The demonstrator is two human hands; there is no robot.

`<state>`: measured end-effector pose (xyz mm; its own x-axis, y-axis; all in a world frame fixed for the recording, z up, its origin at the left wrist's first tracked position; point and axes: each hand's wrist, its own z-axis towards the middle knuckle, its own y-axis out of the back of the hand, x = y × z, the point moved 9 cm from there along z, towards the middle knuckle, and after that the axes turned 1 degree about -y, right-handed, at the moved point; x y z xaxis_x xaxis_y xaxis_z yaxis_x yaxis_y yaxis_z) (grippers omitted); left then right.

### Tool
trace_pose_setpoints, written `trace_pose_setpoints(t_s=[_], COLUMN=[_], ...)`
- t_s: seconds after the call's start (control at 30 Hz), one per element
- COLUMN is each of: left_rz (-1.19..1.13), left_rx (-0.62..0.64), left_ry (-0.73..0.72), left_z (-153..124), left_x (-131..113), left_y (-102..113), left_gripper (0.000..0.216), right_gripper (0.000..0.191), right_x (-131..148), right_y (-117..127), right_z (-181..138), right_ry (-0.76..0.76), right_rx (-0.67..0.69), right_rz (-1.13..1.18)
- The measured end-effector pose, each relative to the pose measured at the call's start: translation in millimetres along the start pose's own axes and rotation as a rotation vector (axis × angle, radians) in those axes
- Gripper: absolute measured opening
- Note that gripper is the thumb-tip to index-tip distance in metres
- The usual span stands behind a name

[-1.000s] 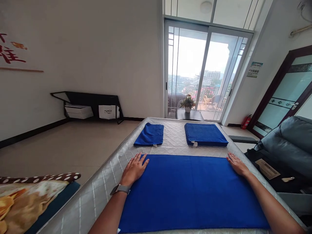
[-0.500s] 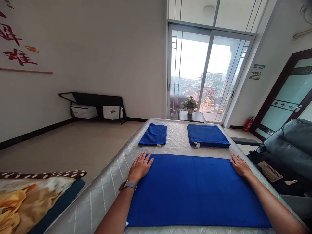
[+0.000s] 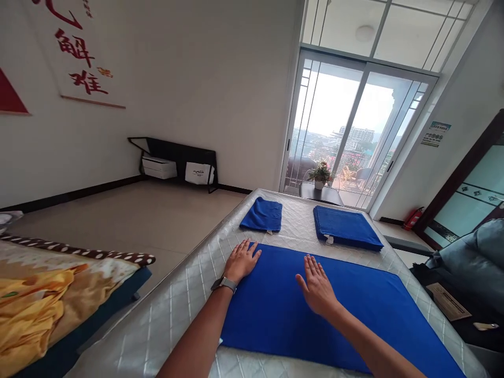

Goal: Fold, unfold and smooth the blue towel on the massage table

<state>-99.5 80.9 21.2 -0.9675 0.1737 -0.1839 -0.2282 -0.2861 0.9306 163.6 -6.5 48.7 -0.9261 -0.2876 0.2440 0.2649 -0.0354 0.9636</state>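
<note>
A blue towel lies spread flat across the mattress in front of me. My left hand rests at the towel's far left corner, palm down with fingers stretched out. Over the towel's middle is my right hand, its fingers straight and the thumb apart; whether it touches the cloth I cannot tell. Neither hand holds anything. Beyond the spread towel lie a small folded blue towel on the left and a thicker stack of folded blue towels on the right, each with a white tag at its near edge.
To the left is a bed with a patterned blanket and yellow cloth. A potted plant stands on a small table past the mattress. At right are a dark leather seat and a fire extinguisher.
My right hand has moved left from the towel's far right corner to over its middle. My left hand stays at the far left corner. The camera view has turned a little left.
</note>
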Motion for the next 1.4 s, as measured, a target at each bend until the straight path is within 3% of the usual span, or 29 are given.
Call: trace_pose_setpoints(t_s=[0.1,0.2,0.3,0.43,0.73,1.2,1.4], left_rz=[0.006,0.016,0.028,0.041,0.05,0.054,0.075], left_rx=[0.014,0.008,-0.008,0.013,0.048,0.041,0.047], left_ry=[0.032,0.053,0.035,0.045,0.05,0.025,0.008], left_z=[0.8,2.1,2.9,2.8,2.0,2.5,2.3], left_x=[1.2,3.0,2.1,2.8,2.8,5.9,7.3], left_y=[-1.0,-2.4,-3.2,-4.7,-6.3,-9.7,-11.7], left_gripper=[0.055,0.056,0.054,0.056,0.056,0.056,0.057], right_gripper=[0.077,0.077,0.079,0.081,0.083,0.085,0.085], right_x=[79.5,122.4,134.6,128.4,75.2,-52.4,-117.7], right_y=[-25.3,-42.0,-52.8,-55.6,-38.9,-6.4,8.1], right_z=[-1.2,-0.7,-0.2,-1.9,-14.7,-57.4,-82.0], right_ry=[0.126,0.173,0.165,0.15,0.056,-0.252,-0.344], right_rx=[0.055,0.083,0.119,0.154,0.133,0.199,0.14], right_rz=[0.108,0.162,0.166,0.156,0.128,-0.044,-0.099])
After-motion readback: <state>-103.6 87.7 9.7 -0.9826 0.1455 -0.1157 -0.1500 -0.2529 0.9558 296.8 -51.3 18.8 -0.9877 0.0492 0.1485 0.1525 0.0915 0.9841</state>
